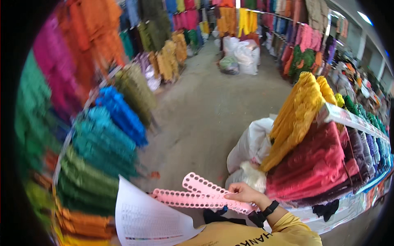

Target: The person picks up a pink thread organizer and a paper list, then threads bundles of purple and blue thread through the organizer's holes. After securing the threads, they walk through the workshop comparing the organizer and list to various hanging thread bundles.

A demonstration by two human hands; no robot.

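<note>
My right hand is closed around long pink perforated strips, with the thumb lying on top. Rows of round holes run along their edges. Two strips fan apart to the left of my fingers, one angled away and one lying nearly level. A dark band circles my right wrist. At the lower left, a curved white paper sheet with a printed table stands beside the strips' left end and partly covers the view there. My left hand does not show.
Left rails hold hanging yarn hanks in green, teal and blue. At right, a rack carries yellow and red hanks; a white sack leans beside it. Concrete floor runs between toward more bags.
</note>
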